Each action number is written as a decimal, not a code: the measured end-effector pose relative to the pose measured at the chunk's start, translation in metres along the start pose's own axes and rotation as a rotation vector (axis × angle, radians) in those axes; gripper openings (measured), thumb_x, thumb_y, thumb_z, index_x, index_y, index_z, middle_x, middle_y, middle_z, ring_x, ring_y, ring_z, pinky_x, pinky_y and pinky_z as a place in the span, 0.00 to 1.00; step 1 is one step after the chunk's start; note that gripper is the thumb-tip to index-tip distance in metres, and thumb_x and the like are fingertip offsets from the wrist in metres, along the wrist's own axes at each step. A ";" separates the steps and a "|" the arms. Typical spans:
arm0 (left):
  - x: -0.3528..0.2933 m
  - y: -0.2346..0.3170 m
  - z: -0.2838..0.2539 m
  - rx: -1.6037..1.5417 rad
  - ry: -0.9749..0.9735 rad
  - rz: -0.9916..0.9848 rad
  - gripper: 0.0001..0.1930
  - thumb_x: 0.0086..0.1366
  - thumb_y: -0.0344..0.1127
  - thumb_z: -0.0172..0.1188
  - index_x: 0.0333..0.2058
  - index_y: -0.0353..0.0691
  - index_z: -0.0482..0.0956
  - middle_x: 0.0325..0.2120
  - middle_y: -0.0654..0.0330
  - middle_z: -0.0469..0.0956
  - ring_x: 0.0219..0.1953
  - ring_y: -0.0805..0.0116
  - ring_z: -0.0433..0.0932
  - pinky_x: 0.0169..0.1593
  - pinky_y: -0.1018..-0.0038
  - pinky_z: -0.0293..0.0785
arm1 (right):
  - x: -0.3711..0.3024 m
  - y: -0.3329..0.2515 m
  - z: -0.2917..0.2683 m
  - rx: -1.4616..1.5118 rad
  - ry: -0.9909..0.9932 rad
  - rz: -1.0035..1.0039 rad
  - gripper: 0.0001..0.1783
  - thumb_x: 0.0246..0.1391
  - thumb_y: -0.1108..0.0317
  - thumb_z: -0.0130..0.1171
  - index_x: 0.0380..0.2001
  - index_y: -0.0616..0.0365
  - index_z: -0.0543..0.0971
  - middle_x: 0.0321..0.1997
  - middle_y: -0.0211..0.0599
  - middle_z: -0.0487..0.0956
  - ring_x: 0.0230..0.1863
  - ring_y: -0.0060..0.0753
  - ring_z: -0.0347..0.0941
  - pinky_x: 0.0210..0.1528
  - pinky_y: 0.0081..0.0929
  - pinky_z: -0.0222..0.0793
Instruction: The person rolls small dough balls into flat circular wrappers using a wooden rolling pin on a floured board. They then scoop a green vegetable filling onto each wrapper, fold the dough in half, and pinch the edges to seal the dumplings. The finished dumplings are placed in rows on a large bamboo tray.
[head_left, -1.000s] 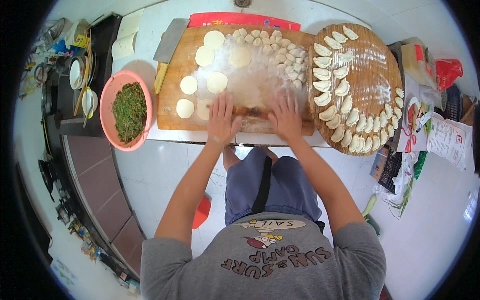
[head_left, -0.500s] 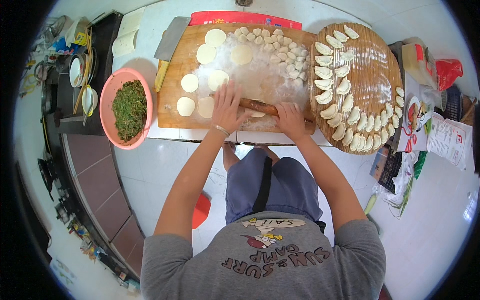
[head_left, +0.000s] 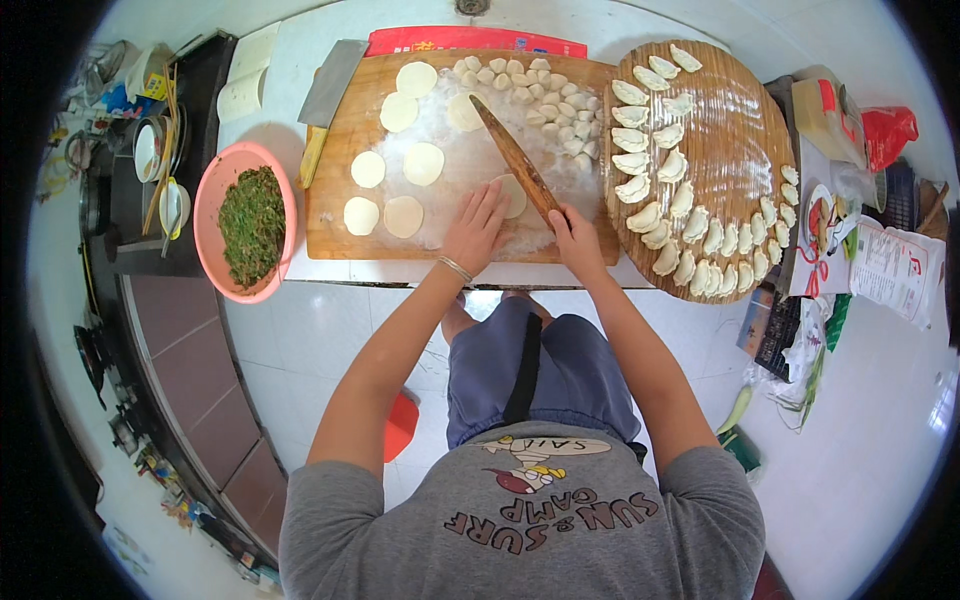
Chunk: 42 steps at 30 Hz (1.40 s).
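Observation:
My right hand (head_left: 578, 243) is closed round the near end of a wooden rolling pin (head_left: 517, 152). The pin slants up from the cutting board (head_left: 330, 205), its far end pointing away and to the left. Flat on the floured board lies my left hand (head_left: 475, 230), fingers stretched out, the tips at the edge of a round dough wrapper (head_left: 514, 198). Part of that wrapper is hidden by the pin and the hand. Several more rolled wrappers (head_left: 423, 163) are spread over the board's left half. Small dough pieces (head_left: 549, 98) cluster at its far right.
Filled dumplings (head_left: 631, 139) line a round wooden board (head_left: 735, 130) at right. A pink basin (head_left: 207, 215) of chopped green filling (head_left: 253, 225) stands left. A cleaver (head_left: 333, 85) with a yellow handle rests on the cutting board's far left corner, near a red flat box (head_left: 470, 40).
The rolling pin has swung from lying crosswise under both hands to a raised slant in my right hand. My left hand has let go of it and moved right, to the wrapper.

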<state>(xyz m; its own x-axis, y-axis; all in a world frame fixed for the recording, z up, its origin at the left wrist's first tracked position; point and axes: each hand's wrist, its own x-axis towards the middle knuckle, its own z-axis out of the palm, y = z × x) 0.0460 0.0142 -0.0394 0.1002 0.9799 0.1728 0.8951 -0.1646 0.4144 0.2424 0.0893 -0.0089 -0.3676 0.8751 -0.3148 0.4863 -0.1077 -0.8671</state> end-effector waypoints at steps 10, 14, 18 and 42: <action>0.029 -0.001 0.030 0.070 -0.190 0.069 0.40 0.61 0.59 0.49 0.64 0.38 0.54 0.66 0.48 0.50 0.69 0.52 0.45 0.69 0.56 0.40 | -0.001 -0.005 0.003 0.030 0.100 -0.055 0.17 0.62 0.59 0.48 0.39 0.64 0.74 0.28 0.49 0.75 0.31 0.45 0.72 0.36 0.33 0.67; 0.026 -0.062 -0.013 0.052 -0.362 0.646 0.39 0.61 0.59 0.48 0.65 0.43 0.53 0.66 0.50 0.50 0.69 0.51 0.45 0.68 0.54 0.39 | -0.001 0.000 -0.004 0.017 0.055 -0.125 0.15 0.61 0.61 0.49 0.41 0.64 0.74 0.31 0.49 0.76 0.32 0.45 0.73 0.37 0.33 0.67; 0.011 -0.031 -0.019 0.121 -0.141 0.162 0.41 0.60 0.59 0.50 0.65 0.40 0.54 0.66 0.48 0.49 0.69 0.51 0.45 0.68 0.54 0.39 | -0.002 0.008 -0.007 -0.036 0.048 -0.099 0.16 0.60 0.61 0.52 0.42 0.64 0.74 0.34 0.50 0.77 0.35 0.48 0.74 0.38 0.34 0.68; 0.007 -0.034 -0.023 0.213 0.100 -0.422 0.35 0.64 0.52 0.47 0.65 0.43 0.54 0.67 0.50 0.49 0.68 0.46 0.47 0.67 0.50 0.41 | 0.063 -0.013 0.011 -0.851 0.045 -0.659 0.32 0.53 0.53 0.55 0.59 0.53 0.65 0.64 0.48 0.60 0.64 0.53 0.55 0.64 0.50 0.48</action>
<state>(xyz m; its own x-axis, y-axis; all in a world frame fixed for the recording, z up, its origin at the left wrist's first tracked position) 0.0058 0.0238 -0.0320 -0.3235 0.9387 0.1187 0.9189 0.2818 0.2759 0.2043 0.1401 -0.0219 -0.7376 0.6593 0.1455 0.6014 0.7395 -0.3022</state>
